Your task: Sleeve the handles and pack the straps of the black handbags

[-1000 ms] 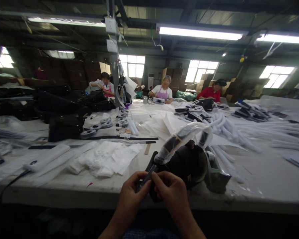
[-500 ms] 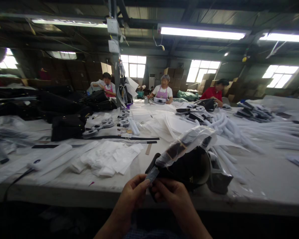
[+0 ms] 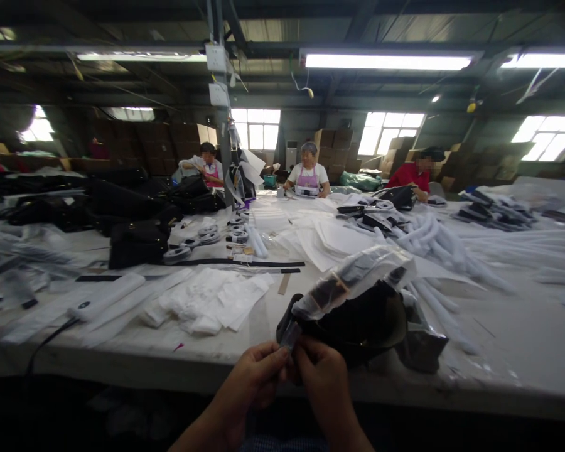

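Note:
A black handbag [image 3: 353, 329] lies on its side at the table's front edge, its opening facing right. Its handle [image 3: 343, 285] arches over the top, wrapped in clear plastic. My left hand [image 3: 254, 373] is closed, thumb and fingers pinching the plastic-covered strap end [image 3: 290, 334] at the bag's near left side. Close beside it, my right hand [image 3: 324, 370] is closed too, fingertips pressed together against the lower part of the same strap. What lies right between the right fingertips is mostly hidden. A grey stuffed packet [image 3: 424, 342] rests against the bag's right side.
Crumpled white sheets [image 3: 207, 298] lie left of the bag. White foam tubes [image 3: 428, 238] are heaped to the right. Another black bag [image 3: 139, 242] and black straps [image 3: 245, 262] lie farther back. A metal post [image 3: 225, 132] rises behind. Several co-workers sit across the table.
The view has shifted slightly, so the scene sits a little farther right. Both hands stay at the strap end; my right hand has drawn in closer to the left, its fingers more upright.

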